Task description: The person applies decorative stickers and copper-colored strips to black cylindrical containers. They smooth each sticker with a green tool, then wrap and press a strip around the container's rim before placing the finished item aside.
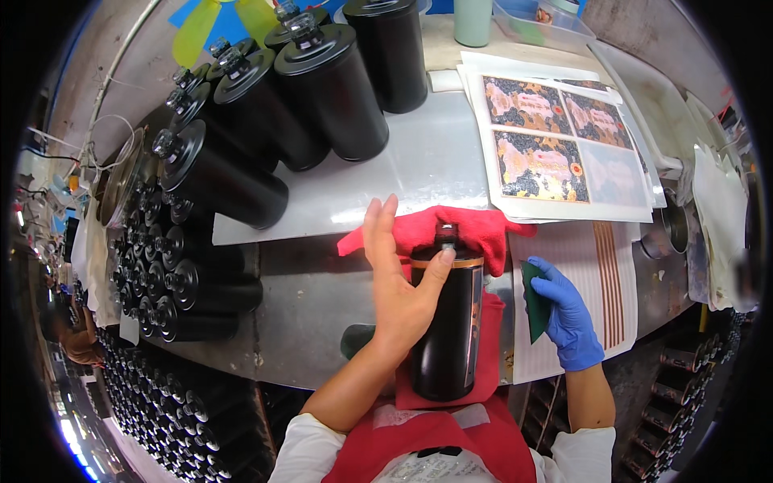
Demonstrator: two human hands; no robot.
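A black cylindrical bottle [439,342] with a short clear neck rests in front of me on red cloth. A patterned label with a copper-coloured edge runs along its right side. My bare left hand [403,302] is at its top left, the thumb touching the shoulder by the neck and the other fingers stretched out straight. In a blue glove, my right hand [573,318] grips a dark green flat scraper [535,302], apart from the bottle on its right. Behind the neck lies a bunched red cloth [419,231].
Several black bottles [334,97] stand on a grey board [435,161] at the far left, with more below the table's left edge. Sheets of printed labels [535,165] lie at the far right, above a striped sheet [580,249]. Labelled bottles [672,394] stand lower right.
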